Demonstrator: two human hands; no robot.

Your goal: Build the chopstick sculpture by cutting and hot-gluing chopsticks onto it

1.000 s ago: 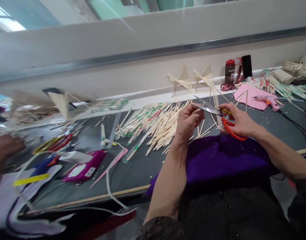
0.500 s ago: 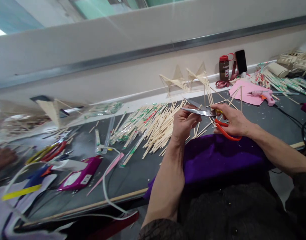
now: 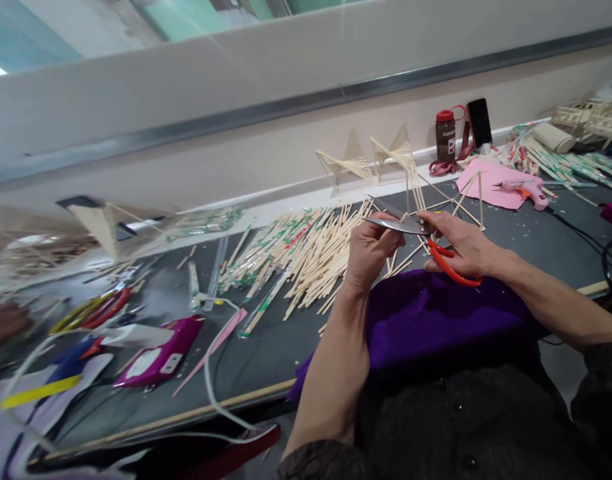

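Lettering on bottle (image 3: 446,137) too blurred to read; right grip (image 3: 461,245) clasps scissors (image 3: 412,228), left grip (image 3: 370,252) pinched beside them, contents unclear

scissors (image 3: 411,227): red-handled, silver-bladed | cloth (image 3: 436,310): deep purple | sticks (image 3: 319,270): pale cream | glue gun (image 3: 526,187): pink

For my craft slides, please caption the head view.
Right hand gripping red-handled scissors near the left hand, beside piled chopstick-like wooden sticks.
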